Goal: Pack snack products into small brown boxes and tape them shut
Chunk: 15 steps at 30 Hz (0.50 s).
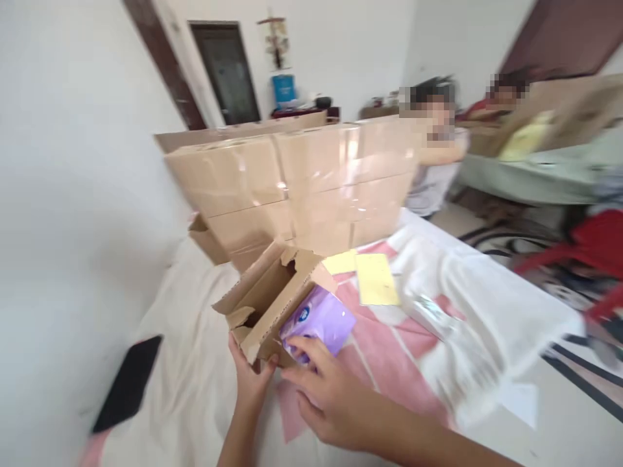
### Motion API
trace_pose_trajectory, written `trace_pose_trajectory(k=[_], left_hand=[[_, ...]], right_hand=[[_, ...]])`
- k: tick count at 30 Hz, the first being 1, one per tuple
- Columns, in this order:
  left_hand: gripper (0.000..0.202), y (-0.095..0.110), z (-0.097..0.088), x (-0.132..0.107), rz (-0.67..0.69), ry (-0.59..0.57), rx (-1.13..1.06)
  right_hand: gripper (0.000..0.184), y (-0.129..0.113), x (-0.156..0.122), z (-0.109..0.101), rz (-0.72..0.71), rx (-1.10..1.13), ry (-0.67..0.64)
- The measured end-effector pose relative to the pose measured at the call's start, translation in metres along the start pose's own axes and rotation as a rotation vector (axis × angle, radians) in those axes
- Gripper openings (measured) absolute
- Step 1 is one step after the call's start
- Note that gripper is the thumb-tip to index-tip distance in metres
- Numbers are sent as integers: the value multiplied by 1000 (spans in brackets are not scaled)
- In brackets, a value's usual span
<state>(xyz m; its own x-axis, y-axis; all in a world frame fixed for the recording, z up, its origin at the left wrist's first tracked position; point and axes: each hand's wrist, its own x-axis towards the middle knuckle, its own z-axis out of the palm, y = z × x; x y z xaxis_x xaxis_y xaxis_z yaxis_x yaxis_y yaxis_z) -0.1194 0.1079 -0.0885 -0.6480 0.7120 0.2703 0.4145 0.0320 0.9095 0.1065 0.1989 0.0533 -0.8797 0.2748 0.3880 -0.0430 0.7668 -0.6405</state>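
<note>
A small open cardboard box (pixel 263 298) lies on its side on a bed with a pink and white sheet (pixel 384 337). A purple plastic packet (pixel 318 318) sticks halfway out of the box's opening. My left hand (pixel 250 379) grips the box's near corner, thumb on its edge. My right hand (pixel 326 395) has its fingers closed on the near end of the purple packet.
A stack of taped cardboard boxes (pixel 296 181) stands behind the small box. Yellow paper sheets (pixel 374 279) and a white cloth (pixel 481 311) lie to the right. A black phone (pixel 129 383) rests at the left. Two other people sit at the back right by another box (pixel 549 123).
</note>
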Motion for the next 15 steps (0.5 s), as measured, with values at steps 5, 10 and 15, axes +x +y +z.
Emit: trace_pose_trajectory(k=[5, 10, 15], left_hand=[[143, 20, 60, 23, 13, -264, -247], [149, 22, 57, 22, 45, -318, -248], [147, 17, 57, 17, 49, -333, -317]], right_hand=[[37, 10, -79, -23, 242, 9, 185], [48, 21, -95, -28, 278, -325, 244], [74, 56, -90, -17, 452, -562, 505]])
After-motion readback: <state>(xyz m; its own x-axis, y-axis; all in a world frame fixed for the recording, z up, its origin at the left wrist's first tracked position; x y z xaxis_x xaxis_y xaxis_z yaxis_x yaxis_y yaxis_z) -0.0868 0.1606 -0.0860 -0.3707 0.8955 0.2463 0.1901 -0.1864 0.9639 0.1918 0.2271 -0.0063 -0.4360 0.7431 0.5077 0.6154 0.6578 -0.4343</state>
